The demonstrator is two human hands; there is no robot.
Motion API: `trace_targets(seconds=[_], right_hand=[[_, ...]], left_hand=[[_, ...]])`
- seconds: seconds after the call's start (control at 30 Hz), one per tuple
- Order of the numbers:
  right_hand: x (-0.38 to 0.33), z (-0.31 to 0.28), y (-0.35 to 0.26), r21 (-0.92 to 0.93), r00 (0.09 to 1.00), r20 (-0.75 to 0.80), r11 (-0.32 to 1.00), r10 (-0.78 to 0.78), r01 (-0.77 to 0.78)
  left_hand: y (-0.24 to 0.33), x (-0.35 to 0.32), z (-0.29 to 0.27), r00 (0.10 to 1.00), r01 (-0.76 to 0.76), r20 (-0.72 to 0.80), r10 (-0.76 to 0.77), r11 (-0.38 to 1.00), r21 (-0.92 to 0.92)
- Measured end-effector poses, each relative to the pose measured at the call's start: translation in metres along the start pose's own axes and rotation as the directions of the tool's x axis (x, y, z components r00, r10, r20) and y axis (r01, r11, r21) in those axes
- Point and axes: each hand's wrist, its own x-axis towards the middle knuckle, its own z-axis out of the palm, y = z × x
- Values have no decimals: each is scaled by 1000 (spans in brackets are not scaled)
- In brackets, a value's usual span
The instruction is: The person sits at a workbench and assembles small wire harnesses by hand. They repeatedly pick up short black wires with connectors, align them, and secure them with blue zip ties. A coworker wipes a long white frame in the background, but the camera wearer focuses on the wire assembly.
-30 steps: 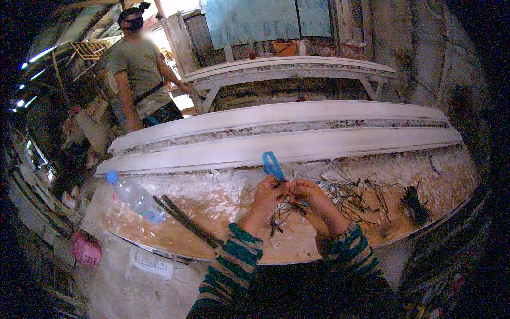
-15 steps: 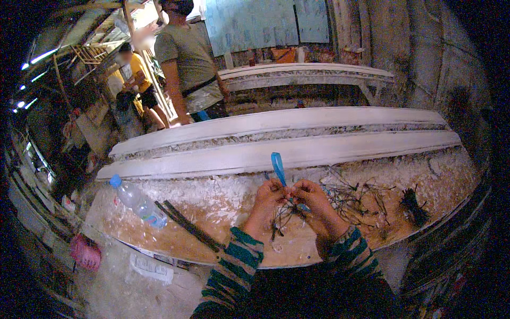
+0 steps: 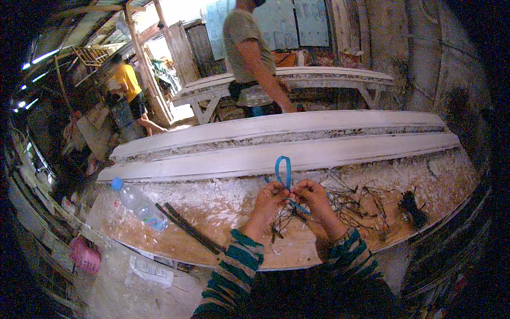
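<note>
Between my hands a narrow blue strip [image 3: 283,166] stands up in a loop, its lower end sticking out under the fingers. My left hand [image 3: 270,201] pinches the strip at the base of the loop. Close beside it, my right hand [image 3: 314,199] also pinches the strip, fingertips nearly touching the left ones. Just below and between the hands, thin dark wire-like strands [image 3: 286,218] lie on the worktable [image 3: 212,234]. A tangle of similar strands [image 3: 361,207] spreads to the right of my right hand.
Two long white boards [image 3: 297,151] lie along the table's far side. A plastic bottle [image 3: 138,202] lies at the left, near two dark strips [image 3: 188,227]. A dark bundle [image 3: 412,209] lies at the right. One person [image 3: 247,58] is beyond the table, another [image 3: 130,87] farther left.
The blue loop has opened wider and turned to show its round shape. My hands have barely moved. The nearer person has walked to the right; the one in yellow has shifted slightly left.
</note>
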Motion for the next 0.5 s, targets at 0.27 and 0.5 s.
trace_targets(seconds=[0.27,0.5], right_hand=[[1,0,1,15,998,37,999,-49,48],[-2,2,-2,-232,992,93,967,-86,106]], left_hand=[[-4,0,-2,999,-19,36,19,1000,6],[-3,3,-7,1000,1,-19,-2,997,-75]])
